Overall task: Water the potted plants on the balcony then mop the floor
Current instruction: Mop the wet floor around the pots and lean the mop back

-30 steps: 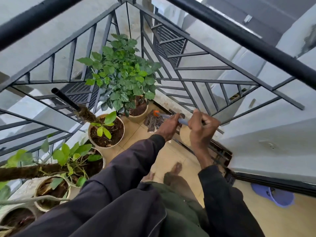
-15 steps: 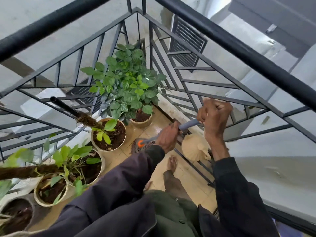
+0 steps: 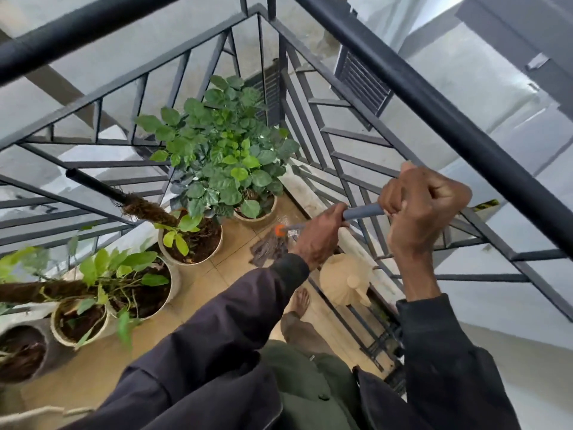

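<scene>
Two hands, left hand [image 3: 319, 240] and right hand [image 3: 421, 212], clench a grey-handled mop [image 3: 361, 212]; its stringy grey head [image 3: 268, 248] and orange collar, at twelve o'clock of a bare foot [image 3: 301, 302], are partly hidden.

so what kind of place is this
Most likely a small upper-floor balcony: a dark metal railing closes in its corner, potted plants line a tan tiled floor, and concrete building walls lie beyond.

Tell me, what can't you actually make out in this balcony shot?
- Mop handle, head view: most is hidden inside the left hand and right hand.
- Mop head: its near part sits behind the left hand.
- Watering can: spout not discernible.
- Leftmost pot: cut off by the frame edge.
</scene>
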